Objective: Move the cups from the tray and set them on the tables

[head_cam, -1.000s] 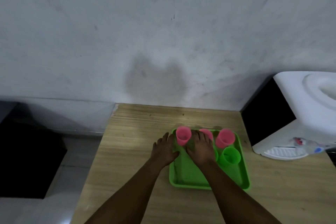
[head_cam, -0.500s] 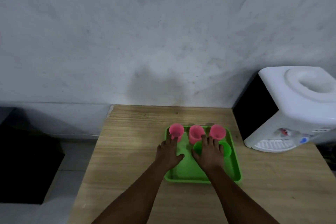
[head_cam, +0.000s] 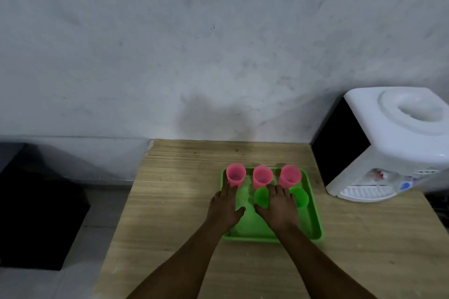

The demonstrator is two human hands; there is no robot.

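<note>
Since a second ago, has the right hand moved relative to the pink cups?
Yes. The right hand pulled back from the middle pink cup, nearer the person, and now lies between the two green cups.

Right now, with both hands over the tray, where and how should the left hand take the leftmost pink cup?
Grip the leftmost pink cup around its side wall, just under the rim, coming from the near side where the left hand already is. It stands upright, mouth up, at the green tray's far-left corner, with a clear gap to the middle pink cup, so the fingers can probably wrap it.
</note>
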